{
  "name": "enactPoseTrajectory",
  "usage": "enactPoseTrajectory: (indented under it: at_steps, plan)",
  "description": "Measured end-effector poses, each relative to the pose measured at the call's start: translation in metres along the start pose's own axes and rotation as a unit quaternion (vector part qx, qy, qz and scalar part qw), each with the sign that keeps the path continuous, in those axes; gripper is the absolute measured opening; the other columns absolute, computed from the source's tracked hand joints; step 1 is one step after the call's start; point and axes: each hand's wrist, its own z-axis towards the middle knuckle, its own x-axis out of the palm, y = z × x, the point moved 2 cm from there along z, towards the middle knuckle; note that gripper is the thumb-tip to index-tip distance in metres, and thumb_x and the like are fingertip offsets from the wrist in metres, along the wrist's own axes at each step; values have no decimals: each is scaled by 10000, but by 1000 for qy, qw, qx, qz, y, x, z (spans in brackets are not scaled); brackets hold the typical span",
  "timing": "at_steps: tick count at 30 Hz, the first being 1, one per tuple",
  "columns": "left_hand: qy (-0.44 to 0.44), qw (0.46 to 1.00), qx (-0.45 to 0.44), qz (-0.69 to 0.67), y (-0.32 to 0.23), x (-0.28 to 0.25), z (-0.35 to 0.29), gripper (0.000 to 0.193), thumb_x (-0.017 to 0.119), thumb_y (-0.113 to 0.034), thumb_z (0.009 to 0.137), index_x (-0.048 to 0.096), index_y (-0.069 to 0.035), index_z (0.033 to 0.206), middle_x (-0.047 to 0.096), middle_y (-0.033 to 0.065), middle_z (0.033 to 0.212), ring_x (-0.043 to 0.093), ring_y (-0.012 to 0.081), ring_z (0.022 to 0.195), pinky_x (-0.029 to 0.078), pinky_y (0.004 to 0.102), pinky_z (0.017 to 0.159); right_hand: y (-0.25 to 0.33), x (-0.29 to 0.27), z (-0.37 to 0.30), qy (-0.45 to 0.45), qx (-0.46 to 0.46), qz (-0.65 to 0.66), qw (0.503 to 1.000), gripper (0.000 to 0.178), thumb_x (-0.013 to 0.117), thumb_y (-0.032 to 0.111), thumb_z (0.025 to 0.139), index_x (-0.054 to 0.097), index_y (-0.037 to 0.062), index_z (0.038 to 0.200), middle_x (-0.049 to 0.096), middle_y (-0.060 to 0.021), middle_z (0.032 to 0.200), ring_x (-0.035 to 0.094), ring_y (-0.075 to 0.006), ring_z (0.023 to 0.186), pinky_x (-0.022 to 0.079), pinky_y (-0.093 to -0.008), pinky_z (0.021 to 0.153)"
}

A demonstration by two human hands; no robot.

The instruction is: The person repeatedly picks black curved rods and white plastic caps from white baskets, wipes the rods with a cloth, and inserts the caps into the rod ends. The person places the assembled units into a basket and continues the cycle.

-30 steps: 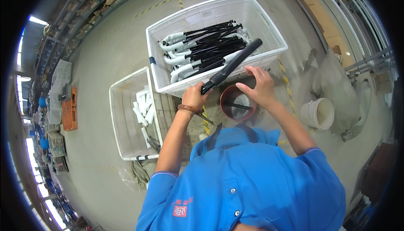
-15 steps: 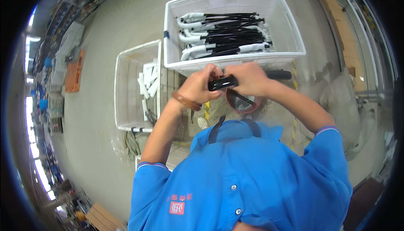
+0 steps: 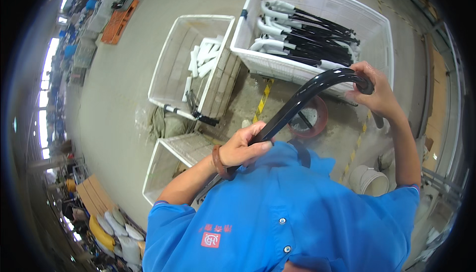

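- Clock positions are read about the centre of the view. Your left hand (image 3: 245, 148), just toward 6 o'clock, is closed round the straight part of a black bent tube (image 3: 302, 96).
- Your right hand (image 3: 375, 91), between 2 and 3 o'clock, is partly closed, thumb and fingers curled about the tube's bent end; how firmly it presses cannot be told.
- Slip: the tube's glossy finish, perhaps wet, could let it turn in your right hand and swing the bend downward.
- Drop: beneath the tube, toward 3 o'clock, stands a red bucket (image 3: 325, 118) with a dark rod (image 3: 304, 119) in it; a lost grasp could strike or tip it.
- Scuff: at 1 o'clock, the white crate (image 3: 282, 69) lies close beyond the bend; a wide turn could knock the tube on its rim or on the black rods (image 3: 322, 36) inside.
- Snag: the tube's lower stretch runs toward 7 o'clock, close by your bracelet (image 3: 220, 160) and blue shirt (image 3: 337, 212); pulling it inward could catch either.
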Motion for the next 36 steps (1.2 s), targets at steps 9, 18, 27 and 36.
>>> enactPoseTrajectory:
  at_steps: [9, 18, 27, 36]
  plan:
    - [-204, 978, 30, 23, 47, 1, -26, 174, 666, -202, 916, 584, -53, 949, 490, -65, 747, 428, 25, 677, 366, 203, 583, 19, 55, 48, 104, 10, -116, 988, 304, 761, 190, 790, 549, -10, 877, 510, -140, 656, 418, -250, 602, 421, -355, 586]
    - [-158, 986, 31, 37, 83, -8, 5, 157, 702, -169, 875, 655, -23, 908, 514, -63, 624, 433, 23, 522, 331, 227, 443, 73, 230, 46, 505, -282, -407, 707, 111, 657, 175, 746, 714, 96, 801, 723, -92, 816, 710, -254, 812, 546, -377, 660]
    - [-178, 955, -63, -229, 92, -89, -31, 170, 683, -111, 877, 564, -51, 982, 431, -31, 509, 374, 60, 346, 263, 233, 334, 56, 274, 148, 230, -502, -338, 762, 111, 643, 176, 765, 625, 121, 860, 682, -34, 803, 682, -216, 803, 484, -344, 715]
    - [-299, 949, -32, -88, 86, -178, -48, 181, 725, -161, 846, 585, -51, 880, 509, -30, 592, 446, 71, 412, 324, 253, 376, 82, 364, 226, 477, -413, -430, 646, 54, 688, 151, 702, 685, 97, 698, 699, -72, 729, 697, -279, 721, 537, -395, 626]
